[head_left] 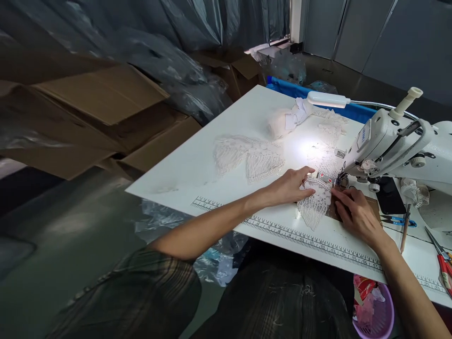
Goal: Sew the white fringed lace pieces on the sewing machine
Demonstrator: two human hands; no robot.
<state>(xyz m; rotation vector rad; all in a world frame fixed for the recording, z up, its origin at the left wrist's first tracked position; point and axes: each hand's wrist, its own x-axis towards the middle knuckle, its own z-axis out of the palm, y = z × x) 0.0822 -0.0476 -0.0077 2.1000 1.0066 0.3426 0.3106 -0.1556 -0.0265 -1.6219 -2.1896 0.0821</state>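
Note:
A white lace piece (pixel 316 200) lies on the sewing machine bed, its scalloped lower part hanging toward me. My left hand (pixel 291 188) rests at its left edge, thumb and forefinger spread apart, fingertips on the lace. On the other side, my right hand (pixel 356 212) lies low over the brown plate (pixel 334 209), fingers stretched out, fingertips at the lace's right edge close to the needle. The white sewing machine (pixel 384 141) stands over the lace, its presser foot (pixel 341 179) just beyond my right fingertips. More lace (pixel 328 162) extends behind the foot.
Other lace pieces (pixel 263 160) and a white roll (pixel 282 122) lie on the white table (pixel 197 165). A lamp (pixel 328 99) shines from above. At right are a dark phone (pixel 390 195), blue snips (pixel 402 221) and red-handled scissors (pixel 443 268). A purple basket (pixel 386 310) sits below; cardboard boxes (pixel 102 94) stand left.

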